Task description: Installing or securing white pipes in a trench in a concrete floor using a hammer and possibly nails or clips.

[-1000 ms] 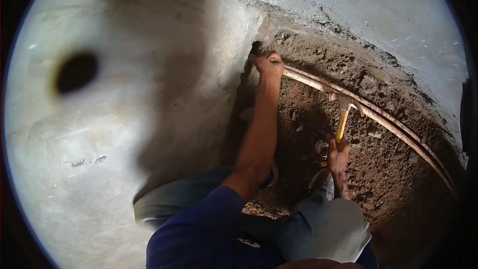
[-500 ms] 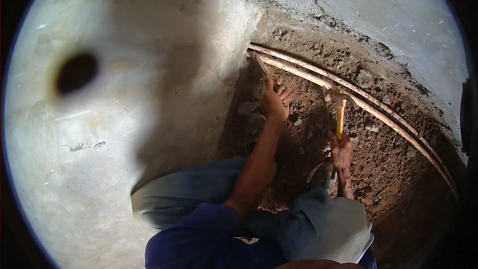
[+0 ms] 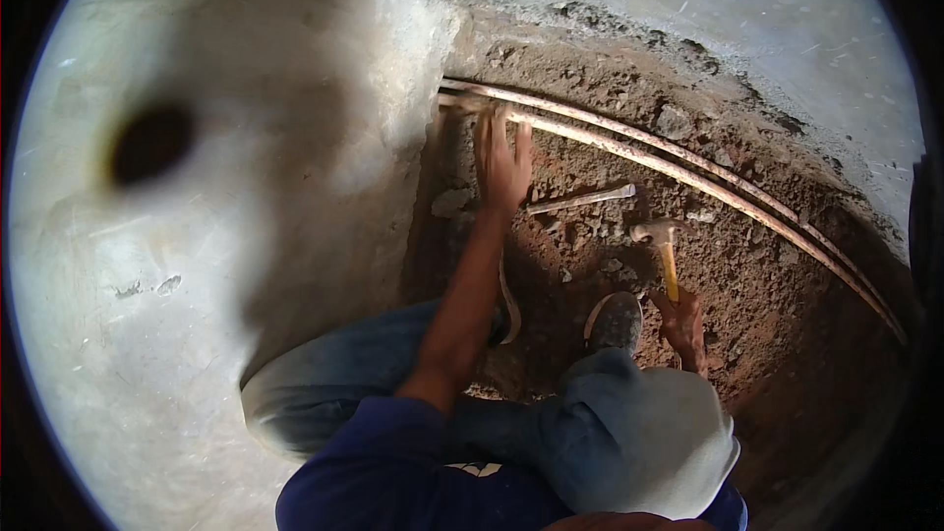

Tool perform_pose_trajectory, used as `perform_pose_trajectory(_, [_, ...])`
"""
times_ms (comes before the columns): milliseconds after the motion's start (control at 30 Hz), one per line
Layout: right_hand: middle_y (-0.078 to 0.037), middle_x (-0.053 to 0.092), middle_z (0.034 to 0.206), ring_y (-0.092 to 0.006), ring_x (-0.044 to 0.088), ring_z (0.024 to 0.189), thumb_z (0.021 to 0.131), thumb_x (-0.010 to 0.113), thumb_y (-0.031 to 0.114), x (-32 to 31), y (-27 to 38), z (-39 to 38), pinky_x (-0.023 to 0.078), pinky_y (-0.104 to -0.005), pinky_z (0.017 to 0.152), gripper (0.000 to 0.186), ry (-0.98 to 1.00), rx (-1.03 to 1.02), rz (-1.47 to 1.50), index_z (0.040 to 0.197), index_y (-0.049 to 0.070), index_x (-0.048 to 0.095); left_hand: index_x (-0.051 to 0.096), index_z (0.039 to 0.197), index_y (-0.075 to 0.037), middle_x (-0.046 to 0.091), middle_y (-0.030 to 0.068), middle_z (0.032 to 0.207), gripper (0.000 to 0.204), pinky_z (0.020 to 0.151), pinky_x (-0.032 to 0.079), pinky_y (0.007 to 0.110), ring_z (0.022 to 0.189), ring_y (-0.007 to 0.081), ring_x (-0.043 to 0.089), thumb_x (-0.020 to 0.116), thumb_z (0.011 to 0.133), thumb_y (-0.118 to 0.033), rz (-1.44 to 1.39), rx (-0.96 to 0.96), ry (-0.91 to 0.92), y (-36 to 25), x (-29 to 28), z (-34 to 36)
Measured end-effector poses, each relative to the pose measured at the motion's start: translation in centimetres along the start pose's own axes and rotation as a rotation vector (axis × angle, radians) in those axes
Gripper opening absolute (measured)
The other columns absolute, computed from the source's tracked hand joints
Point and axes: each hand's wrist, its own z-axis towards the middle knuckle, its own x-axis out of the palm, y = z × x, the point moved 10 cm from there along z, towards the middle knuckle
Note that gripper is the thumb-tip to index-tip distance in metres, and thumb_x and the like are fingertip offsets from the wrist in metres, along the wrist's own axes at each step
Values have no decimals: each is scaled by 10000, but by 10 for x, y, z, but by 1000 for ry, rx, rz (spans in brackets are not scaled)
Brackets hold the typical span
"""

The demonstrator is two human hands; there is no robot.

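My left hand (image 3: 503, 165) reaches forward with its fingers stretched out and slightly apart. Its fingertips are at the nearer of two long, dirt-spotted pipes (image 3: 629, 149), close to where the pipes meet the concrete; blur hides whether they press on it. Just right of that hand, a metal chisel (image 3: 582, 201) lies loose on the soil. My right hand (image 3: 680, 323) is wrapped round the yellow handle of a claw hammer (image 3: 669, 258), whose metal head points away from me over the dirt.
The farther pipe (image 3: 590, 118) curves alongside the nearer one through a trench of broken brown soil (image 3: 757, 315). Concrete (image 3: 197, 334) borders the trench on the left, with another slab (image 3: 787, 29) at the far side. My shoe (image 3: 618, 323) rests in the dirt near the hammer.
My left hand has let go of the chisel, which now lies on the soil, and its fingers have straightened. The hammer has drawn back from the pipes toward me.
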Motion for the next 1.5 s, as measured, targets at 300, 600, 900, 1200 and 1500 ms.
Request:
perform_pose_trajectory(300, [-37,468,548,-129,395,514,793,639,294,1,-11,-6,335,-322,480,338,-59,108,0,729,-27,553,462,740,-24,495,158,793,204,748,367,443,829,343,472,518,860,-179,61,53,-141,61,62,61])
perform_pose_trajectory(600, [-48,488,568,-144,416,528,795,641,287,14,-32,-3,357,-324,498,331,-51,248,-4,736,-26,551,530,814,-31,548,162,856,316,792,374,458,837,361,491,361,932,-271,223,97,-4,60,83,64])
perform_pose_trajectory(900, [-52,488,567,-142,425,527,799,638,286,23,-41,-6,368,-323,498,329,-60,110,233,746,-28,555,669,736,34,616,258,730,799,767,441,477,773,392,610,207,903,-596,462,64,631,42,101,69])
perform_pose_trajectory(1200, [-45,496,586,-140,432,524,814,622,287,6,-24,-17,356,-318,483,320,-38,54,155,836,-30,583,636,745,56,605,227,707,833,728,439,476,724,355,599,215,877,-651,476,-24,644,57,106,85])
perform_pose_trajectory(1500, [-61,488,595,-162,422,522,817,616,285,-16,-63,-62,339,-338,489,313,-87,122,135,800,-23,564,568,919,39,587,223,925,674,833,409,454,918,315,553,335,883,-593,291,392,466,6,94,39])
